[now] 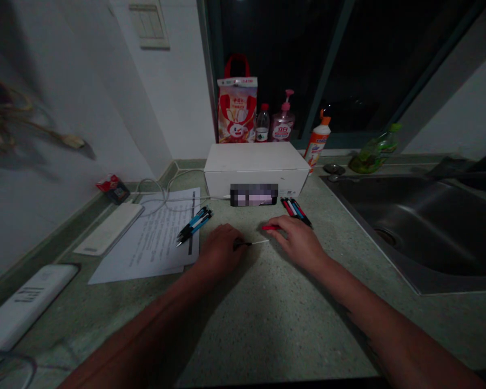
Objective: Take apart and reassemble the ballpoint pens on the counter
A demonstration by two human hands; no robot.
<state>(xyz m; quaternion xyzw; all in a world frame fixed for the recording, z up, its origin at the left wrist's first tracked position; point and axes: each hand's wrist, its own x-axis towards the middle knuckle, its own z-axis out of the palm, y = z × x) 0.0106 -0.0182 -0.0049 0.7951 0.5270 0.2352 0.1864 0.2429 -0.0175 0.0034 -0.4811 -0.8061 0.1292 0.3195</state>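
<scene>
My left hand is closed around a dark pen part. A thin pale rod, which looks like a pen refill, sticks out of it to the right. My right hand pinches a short red pen barrel between thumb and fingers, a little above the rod's tip and apart from it. Blue-and-black pens lie left of my left hand, partly on printed paper. Several red, blue and black pens lie behind my right hand.
A phone with a cable leans against a white box. Bottles and a red bag stand behind. A steel sink is at the right. White power banks and a small red-and-black packet lie left.
</scene>
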